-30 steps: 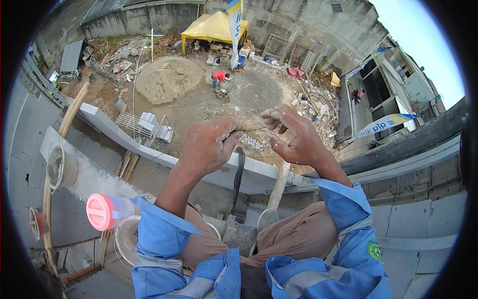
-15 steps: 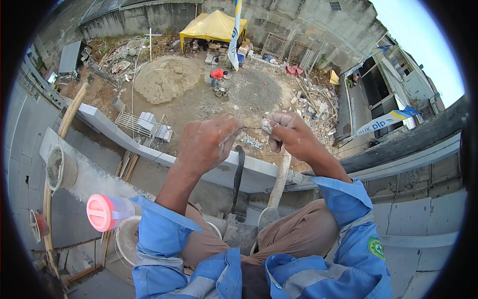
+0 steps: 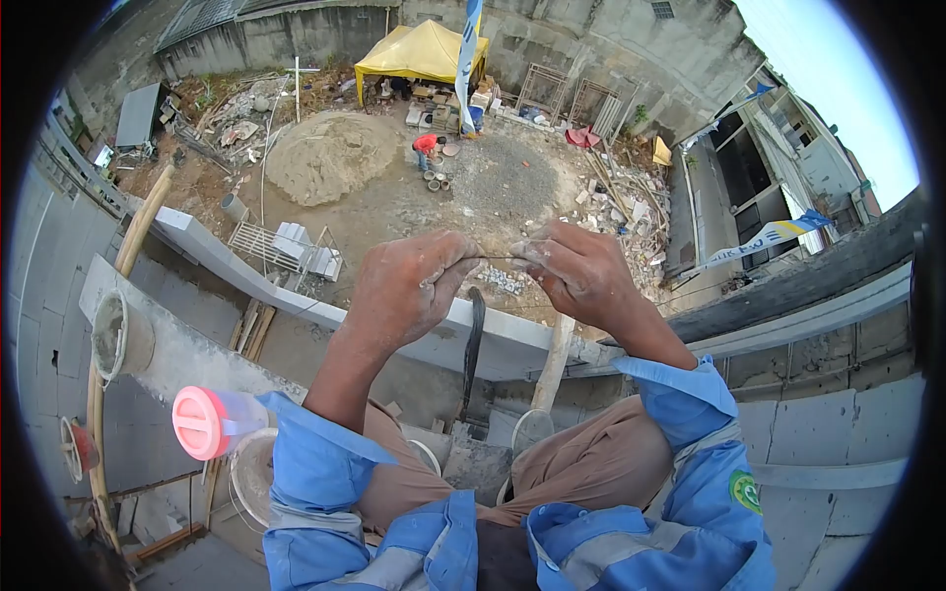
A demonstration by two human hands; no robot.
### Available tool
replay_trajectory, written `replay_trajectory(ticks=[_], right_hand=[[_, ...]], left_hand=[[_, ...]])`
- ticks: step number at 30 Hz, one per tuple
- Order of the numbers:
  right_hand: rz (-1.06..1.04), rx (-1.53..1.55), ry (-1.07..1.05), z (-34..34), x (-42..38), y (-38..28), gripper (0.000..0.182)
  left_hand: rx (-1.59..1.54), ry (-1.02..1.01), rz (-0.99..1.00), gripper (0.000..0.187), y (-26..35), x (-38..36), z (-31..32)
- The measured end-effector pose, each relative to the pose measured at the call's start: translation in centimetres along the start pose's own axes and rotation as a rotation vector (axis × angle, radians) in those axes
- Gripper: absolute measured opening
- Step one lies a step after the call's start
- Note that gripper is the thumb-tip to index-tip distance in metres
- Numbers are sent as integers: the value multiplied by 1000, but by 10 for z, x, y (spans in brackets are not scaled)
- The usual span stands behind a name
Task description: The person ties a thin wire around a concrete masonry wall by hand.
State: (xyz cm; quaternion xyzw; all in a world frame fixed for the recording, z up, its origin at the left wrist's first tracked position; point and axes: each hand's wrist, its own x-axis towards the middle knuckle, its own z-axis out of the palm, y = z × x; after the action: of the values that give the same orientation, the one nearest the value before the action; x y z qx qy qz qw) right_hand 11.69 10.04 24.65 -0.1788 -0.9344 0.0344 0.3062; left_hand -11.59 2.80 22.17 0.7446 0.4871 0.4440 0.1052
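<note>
A thin dark string or wire (image 3: 496,257) stretches between my two hands in front of me. My left hand (image 3: 406,288) pinches one end, thumb pressed against curled fingers. The other end sits in the pinched fingertips of my right hand (image 3: 581,274), close to the left. Grey-white dust coats the fingers of both. Below them run the pale block wall (image 3: 512,347), a black curved hose-like piece (image 3: 474,340) and a wooden pole (image 3: 554,362). Whether it is string or wire I cannot make out.
I sit high above a yard where a person in red (image 3: 427,146) bends near a sand pile (image 3: 330,158). To my left are a pink-lidded jug (image 3: 198,422), a bucket (image 3: 120,335) and a bamboo pole (image 3: 148,217). A drop lies beyond the wall.
My right hand has turned so its back faces up, and its fingertips have closed on the strand. My left hand stays nearly in place.
</note>
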Motion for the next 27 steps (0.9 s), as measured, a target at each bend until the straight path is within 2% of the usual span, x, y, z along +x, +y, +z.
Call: replay_trajectory(ticks=[3,6,7,8,9,11,13,15,16,18,21,25,27], right_hand=[[-58,-84,-28,-2,2,-3,20],[36,15,-20,0,3,-8,12],[224,172,-73,1,4,-11,6],[412,328,-127,0,5,-12,9],[409,323,-126,-2,6,-11,9],[1146,1339,-266,-7,6,-4,22],[1116,1418,-309,-7,4,-3,22],[680,650,-215,-3,3,-12,14],[678,652,-219,-3,3,-11,14],[100,155,-8,-2,5,-8,20],[41,-4,59,0,3,-5,28],[-32,-98,32,-5,1,-4,28],[-32,-77,52,-3,1,-4,20]], left_hand=[[79,14,65,10,-3,0,-1],[176,17,90,10,-3,2,-6],[175,17,91,10,-3,1,-5],[208,23,95,10,-5,1,-3],[242,32,103,10,-4,1,-2],[225,23,98,10,-2,2,-1],[210,10,85,10,-3,0,1],[102,68,100,10,-8,-2,5],[103,69,96,10,-9,-2,4],[69,51,72,11,-6,-1,0],[67,27,60,12,-5,1,-3],[19,40,51,12,-7,-1,-1],[12,42,70,12,-9,-1,-1]])
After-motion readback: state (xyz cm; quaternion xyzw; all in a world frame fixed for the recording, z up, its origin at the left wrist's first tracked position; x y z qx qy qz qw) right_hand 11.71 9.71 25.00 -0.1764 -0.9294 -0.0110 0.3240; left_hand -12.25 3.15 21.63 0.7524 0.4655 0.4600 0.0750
